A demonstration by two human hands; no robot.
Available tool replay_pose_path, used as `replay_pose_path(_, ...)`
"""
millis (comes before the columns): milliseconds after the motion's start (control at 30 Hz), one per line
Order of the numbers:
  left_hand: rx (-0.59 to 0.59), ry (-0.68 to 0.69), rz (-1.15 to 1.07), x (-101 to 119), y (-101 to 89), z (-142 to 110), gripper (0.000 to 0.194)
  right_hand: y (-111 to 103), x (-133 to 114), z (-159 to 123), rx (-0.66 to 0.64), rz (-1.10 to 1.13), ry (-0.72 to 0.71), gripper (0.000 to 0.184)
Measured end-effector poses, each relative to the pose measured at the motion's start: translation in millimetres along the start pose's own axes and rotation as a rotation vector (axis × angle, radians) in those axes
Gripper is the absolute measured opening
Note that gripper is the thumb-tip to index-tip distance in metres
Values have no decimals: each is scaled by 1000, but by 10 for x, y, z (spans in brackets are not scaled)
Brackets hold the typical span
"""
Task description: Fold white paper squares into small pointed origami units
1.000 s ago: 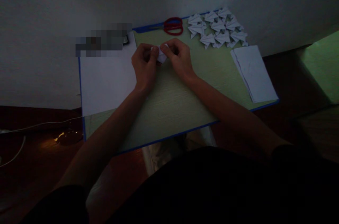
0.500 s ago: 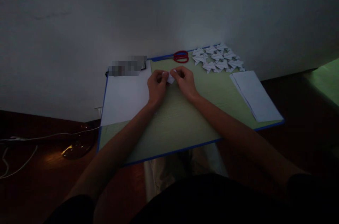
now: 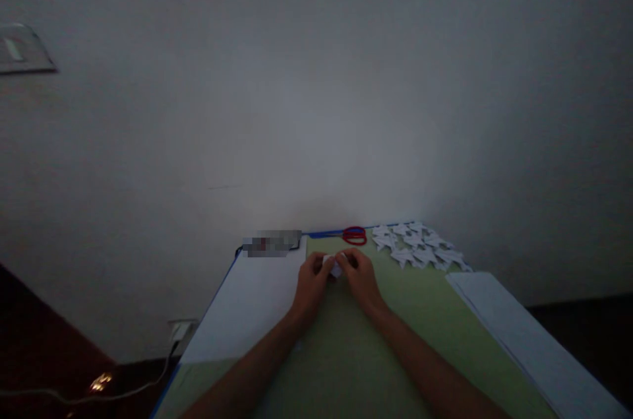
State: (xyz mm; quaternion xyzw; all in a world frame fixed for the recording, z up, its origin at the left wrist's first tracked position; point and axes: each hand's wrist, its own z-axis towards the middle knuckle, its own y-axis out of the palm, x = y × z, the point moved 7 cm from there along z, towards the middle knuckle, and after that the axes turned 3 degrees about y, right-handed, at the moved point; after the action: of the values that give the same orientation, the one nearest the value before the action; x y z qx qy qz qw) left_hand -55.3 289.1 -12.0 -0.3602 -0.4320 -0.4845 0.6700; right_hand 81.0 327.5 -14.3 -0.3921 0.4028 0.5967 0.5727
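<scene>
Between my hands, over the middle of the green tabletop (image 3: pixel 370 353), is a small folded piece of white paper (image 3: pixel 336 269). My left hand (image 3: pixel 313 280) pinches its left side with thumb and fingers. From the other side, my right hand (image 3: pixel 359 274) pinches the paper's right edge. The fingers cover much of it, so its exact folded shape is hard to make out. Just beyond my hands lie red-handled scissors (image 3: pixel 355 235). Several folded white paper figures (image 3: pixel 420 247), pointed in shape, sit in rows at the back right.
White sheets (image 3: pixel 524 333) are stacked along the right edge. A large white sheet (image 3: pixel 252 307) covers the left part, with a blurred-out object (image 3: pixel 271 244) at its back. The wall (image 3: pixel 316 109) rises behind the table. A cable (image 3: pixel 123 396) runs from a wall socket (image 3: pixel 182 330) at lower left.
The camera has tilted upward, so the table and hands sit lower in view and more wall shows. Both hands keep their pinch on the folded paper.
</scene>
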Motion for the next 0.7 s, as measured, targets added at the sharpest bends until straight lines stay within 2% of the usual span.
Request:
replay_pose_path(167, -9, -28, -31, -62, 27, 15, 36, -1, 115, 19, -9, 17, 23, 27)
replay_pose_path(300, -25, -45, -44, -45, 47, 4, 42, 11, 116, 13, -19, 31, 39, 28)
replay_pose_path(500, -3, -45, -69, -58, 33, -16, 41, 47, 64, -15, -49, 46, 21, 34)
replay_pose_path(700, 0, -15, -90, -86, 28, -7, 39, 34, 96, -32, -34, 117, 71, 37)
